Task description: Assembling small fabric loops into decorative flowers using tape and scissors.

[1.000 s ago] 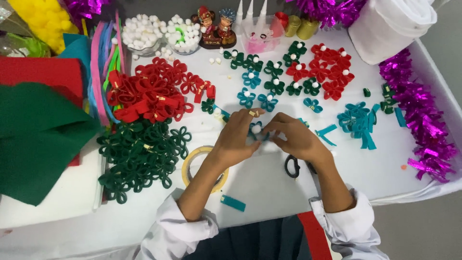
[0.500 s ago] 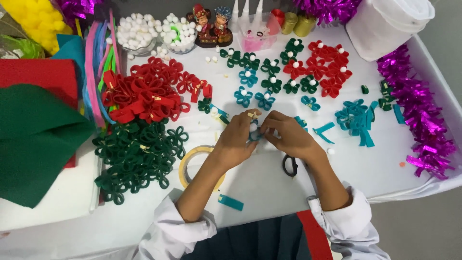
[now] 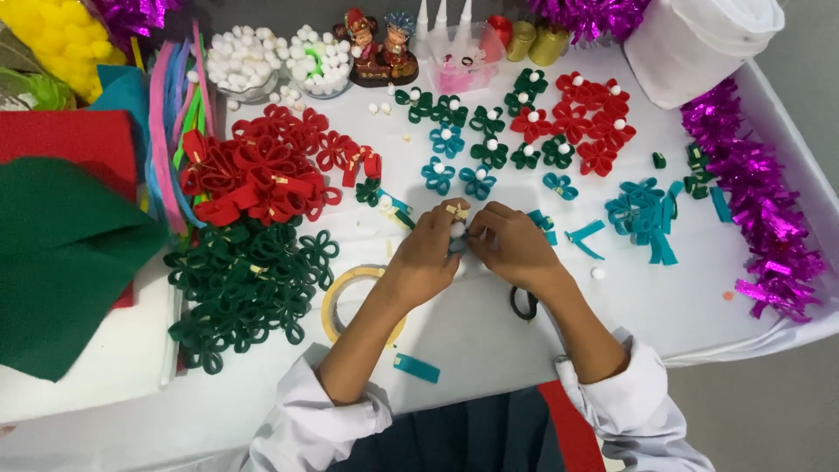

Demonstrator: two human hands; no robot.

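white pompom (image 3: 457, 229) sits pinched between my two hands, right at the centre of the white table (image 3: 664, 297). left hand (image 3: 428, 253) is closed round the piece from its side, fingertips clamped on the pompom and on something small and teal under it; i can't tell its shape, the fingers cover it. right hand (image 3: 516, 249) is closed too, thumb and forefinger pressing in from the other side.

vs a second ago: both hands hold the same spot, almost no travel, only the view has drifted a little. so i read this as fine seating work, not a pick or a place.

all relative to the pompom: tape roll (image 3: 350, 301) just below-left, under my left wrist. scissors (image 3: 524, 303) just below-right, partly hidden by the right wrist. teal flowers (image 3: 454, 170) just above. green loop pile (image 3: 245, 284) well to the left, loose teal strips (image 3: 642, 218) well to the right.
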